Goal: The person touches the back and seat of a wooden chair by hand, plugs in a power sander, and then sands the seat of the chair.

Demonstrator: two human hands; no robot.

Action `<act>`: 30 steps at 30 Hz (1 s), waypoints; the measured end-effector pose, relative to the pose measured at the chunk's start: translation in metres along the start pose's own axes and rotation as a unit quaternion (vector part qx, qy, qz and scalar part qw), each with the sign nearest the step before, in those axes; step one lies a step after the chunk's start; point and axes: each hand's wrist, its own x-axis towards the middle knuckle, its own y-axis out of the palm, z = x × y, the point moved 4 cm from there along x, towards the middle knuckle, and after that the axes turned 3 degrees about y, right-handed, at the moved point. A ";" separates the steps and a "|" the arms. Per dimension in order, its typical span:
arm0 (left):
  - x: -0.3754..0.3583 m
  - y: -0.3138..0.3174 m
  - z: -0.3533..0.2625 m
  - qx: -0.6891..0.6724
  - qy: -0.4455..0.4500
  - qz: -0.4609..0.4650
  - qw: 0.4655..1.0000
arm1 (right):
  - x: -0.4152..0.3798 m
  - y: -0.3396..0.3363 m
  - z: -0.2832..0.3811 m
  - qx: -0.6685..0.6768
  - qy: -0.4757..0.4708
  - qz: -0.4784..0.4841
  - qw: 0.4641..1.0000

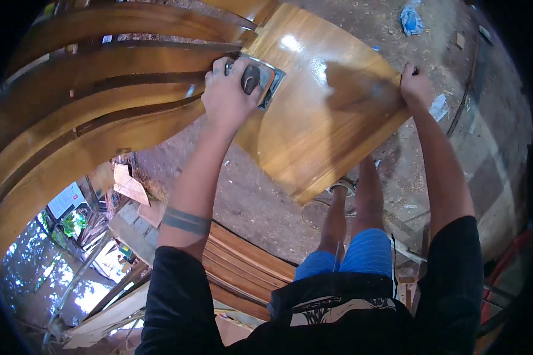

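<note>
My left hand [234, 94] is wrapped round a hand sander [257, 80] with a black knob, whose flat base rests on a glossy brown wooden panel [314, 118]. The sander sits near the panel's left side, where curved wooden slats [130, 65] join it. At the panel's right edge, my right hand [417, 86] grips the corner with curled fingers. Light glares off the varnished surface, and a dark shadow falls across its right part. My left palm and the panel's underside are hidden.
Stacked wooden boards [243, 266] lie at the lower middle, with a grey block [136, 228] and scrap wood to their left. A blue crumpled item [410, 21] and a white scrap [439, 107] lie on the dusty floor. A coiled cord is near my feet.
</note>
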 end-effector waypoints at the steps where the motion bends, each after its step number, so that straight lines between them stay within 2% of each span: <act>1: -0.006 -0.001 0.005 -0.001 -0.003 0.000 1.000 | 0.002 0.001 -0.001 -0.001 -0.006 0.003 1.000; 14: -0.078 0.001 0.062 0.000 -0.029 -0.004 1.000 | 0.004 0.000 0.000 -0.036 0.010 0.008 0.999; 18: -0.095 0.000 0.070 -0.003 -0.040 0.018 0.999 | 0.004 0.003 -0.001 -0.001 0.002 -0.003 1.000; 21: -0.116 0.004 0.061 -0.029 -0.024 0.024 0.999 | 0.005 0.002 0.000 0.004 -0.013 -0.014 1.000; 23: -0.133 0.006 0.042 -0.041 0.017 0.021 0.999 | 0.007 0.002 -0.001 0.003 -0.015 0.000 1.000; 28: -0.145 0.007 0.001 -0.034 0.101 0.124 0.986 | 0.002 -0.004 0.003 0.003 -0.014 -0.001 1.000; 30: -0.121 0.008 0.011 -0.038 0.082 0.084 0.992 | -0.001 -0.006 0.004 0.000 -0.010 -0.009 1.000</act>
